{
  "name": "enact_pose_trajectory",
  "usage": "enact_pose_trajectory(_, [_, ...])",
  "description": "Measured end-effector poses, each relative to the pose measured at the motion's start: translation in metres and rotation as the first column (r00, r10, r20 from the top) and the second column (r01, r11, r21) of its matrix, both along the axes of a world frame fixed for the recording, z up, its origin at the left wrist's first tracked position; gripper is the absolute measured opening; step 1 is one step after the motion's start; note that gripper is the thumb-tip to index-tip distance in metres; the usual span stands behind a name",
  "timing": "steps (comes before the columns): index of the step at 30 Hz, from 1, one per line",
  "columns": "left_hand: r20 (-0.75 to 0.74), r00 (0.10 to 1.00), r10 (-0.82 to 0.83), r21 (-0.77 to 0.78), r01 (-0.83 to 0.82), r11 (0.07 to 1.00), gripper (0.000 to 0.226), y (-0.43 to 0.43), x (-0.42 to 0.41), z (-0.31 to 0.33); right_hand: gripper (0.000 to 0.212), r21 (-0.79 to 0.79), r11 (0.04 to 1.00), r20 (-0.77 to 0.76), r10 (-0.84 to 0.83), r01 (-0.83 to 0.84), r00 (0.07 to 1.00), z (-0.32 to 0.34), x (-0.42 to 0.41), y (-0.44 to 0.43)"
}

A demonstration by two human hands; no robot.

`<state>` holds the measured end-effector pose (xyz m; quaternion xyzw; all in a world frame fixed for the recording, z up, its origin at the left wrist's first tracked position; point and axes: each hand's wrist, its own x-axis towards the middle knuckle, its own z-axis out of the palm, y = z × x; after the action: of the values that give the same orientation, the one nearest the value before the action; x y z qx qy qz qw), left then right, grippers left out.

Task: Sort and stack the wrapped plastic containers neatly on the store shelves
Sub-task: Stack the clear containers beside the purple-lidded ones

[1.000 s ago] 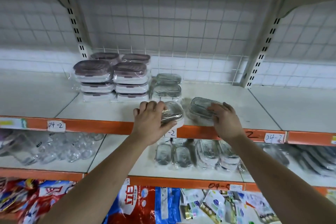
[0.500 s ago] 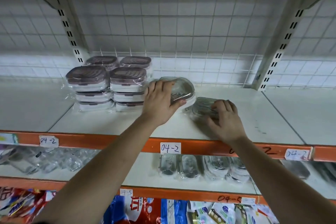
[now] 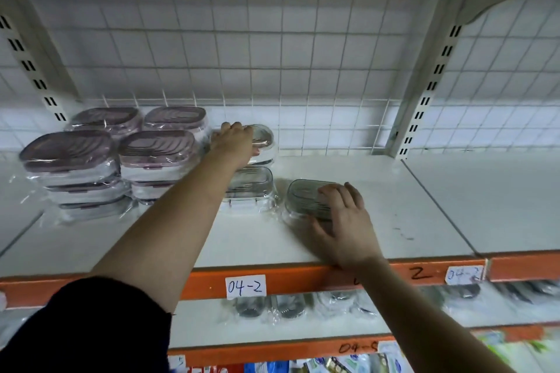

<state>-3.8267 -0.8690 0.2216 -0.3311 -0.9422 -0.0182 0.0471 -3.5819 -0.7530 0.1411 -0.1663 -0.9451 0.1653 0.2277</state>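
As far as visible, left hand (image 3: 233,142) clasps container (image 3: 264,137).

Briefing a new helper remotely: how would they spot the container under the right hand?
Find the white shelf with the orange edge tagged 04-2. Right of the purple-lidded stacks, the grey-lidded container lies under the right hand, the only grey one out of line, farthest right.

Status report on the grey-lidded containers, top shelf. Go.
Left hand grips grey-lidded container atop rear stack. Right hand rests on loose grey container on shelf. Nothing in the way.
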Motion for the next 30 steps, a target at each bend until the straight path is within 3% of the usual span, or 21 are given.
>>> enact_pose_trajectory(5, [-0.003, 1.000, -0.018, -0.029, 0.018, 0.999, 0.049, 0.004, -0.009, 0.006, 0.062, -0.016, 1.000, -0.034, -0.003, 0.003, 0.999, -0.003, 0.000, 0.003])
enact_pose_trajectory(10, [0.037, 0.996, -0.080, 0.170, 0.072, 0.983, 0.033, -0.004, -0.012, -0.001, 0.069, -0.088, 0.996, -0.008, -0.029, 0.028, 1.000, 0.000, 0.001, 0.001])
enact_pose_trajectory(13, [0.030, 0.992, -0.125, 0.213, 0.116, 0.970, 0.022, -0.011, -0.009, -0.006, 0.067, -0.084, 0.996, -0.009, -0.039, 0.038, 0.999, 0.000, 0.002, 0.000])
enact_pose_trajectory(20, [-0.210, 0.977, -0.034, 0.034, 0.042, 0.999, 0.051, -0.003, 0.011, -0.009, 0.067, -0.079, 0.996, -0.008, -0.051, 0.050, 0.999, 0.001, 0.001, 0.000])
enact_pose_trajectory(23, [-0.182, 0.983, -0.015, 0.052, 0.025, 0.998, 0.062, -0.016, 0.025, -0.017, 0.071, -0.060, 0.997, 0.000, -0.051, 0.051, 0.999, 0.002, 0.002, 0.000])
enact_pose_trajectory(28, [-0.317, 0.944, -0.094, 0.284, 0.189, 0.940, 0.027, -0.065, 0.072, -0.040, 0.061, 0.002, 0.999, -0.030, -0.038, 0.038, 0.999, -0.001, 0.004, 0.003])
enact_pose_trajectory(30, [-0.362, 0.928, -0.095, 0.333, 0.224, 0.916, 0.029, -0.087, 0.091, -0.055, 0.050, 0.010, 0.999, -0.055, -0.043, 0.043, 0.998, -0.002, 0.006, 0.003])
